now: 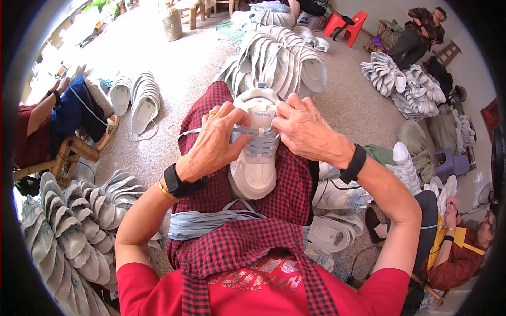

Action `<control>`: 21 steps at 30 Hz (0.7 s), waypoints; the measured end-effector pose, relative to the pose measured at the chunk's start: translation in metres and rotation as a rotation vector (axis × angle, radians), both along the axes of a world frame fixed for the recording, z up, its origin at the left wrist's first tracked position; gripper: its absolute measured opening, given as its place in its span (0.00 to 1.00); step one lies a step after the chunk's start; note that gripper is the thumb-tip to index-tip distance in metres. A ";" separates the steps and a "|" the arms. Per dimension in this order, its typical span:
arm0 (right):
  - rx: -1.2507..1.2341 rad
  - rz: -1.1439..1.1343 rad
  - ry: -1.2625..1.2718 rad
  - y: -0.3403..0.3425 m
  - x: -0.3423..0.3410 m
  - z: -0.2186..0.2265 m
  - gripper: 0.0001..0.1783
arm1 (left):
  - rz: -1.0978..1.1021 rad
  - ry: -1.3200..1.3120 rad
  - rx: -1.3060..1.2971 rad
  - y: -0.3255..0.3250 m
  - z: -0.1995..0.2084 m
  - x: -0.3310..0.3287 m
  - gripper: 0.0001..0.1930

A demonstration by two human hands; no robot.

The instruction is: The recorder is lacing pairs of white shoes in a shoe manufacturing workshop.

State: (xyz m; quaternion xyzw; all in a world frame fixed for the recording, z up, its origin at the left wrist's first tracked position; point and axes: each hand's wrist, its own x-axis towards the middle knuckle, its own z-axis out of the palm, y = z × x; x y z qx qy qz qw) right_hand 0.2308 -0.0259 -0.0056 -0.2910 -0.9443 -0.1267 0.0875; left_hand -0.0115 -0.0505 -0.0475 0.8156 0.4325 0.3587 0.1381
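Note:
A white sneaker point(254, 176) rests on my lap, its toe toward me and its tongue upright at the far end. Its light blue-grey shoelace point(260, 148) crosses the eyelet rows. My left hand point(219, 136) is closed at the left eyelets, thumb and forefinger on the lace; a loose lace end sticks out left of the hand. At the upper right eyelets, my right hand point(308, 129) is closed in a pinch; what lies between its fingertips is hidden. A bundle of light blue laces point(195, 225) lies across my red-and-black checked apron point(226, 245).
Stacked white shoes point(274, 63) stand just beyond my knees. More shoe stacks point(79, 226) fill the near left, and two rows point(143, 105) stand farther left. Loose shoes point(329, 234) lie by my right side. People sit at left and right; another stands at the far right near a red chair point(348, 26).

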 end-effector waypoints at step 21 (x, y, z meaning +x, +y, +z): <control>-0.773 0.060 0.333 0.018 0.019 -0.005 0.11 | -0.117 0.026 0.239 -0.007 0.009 0.019 0.10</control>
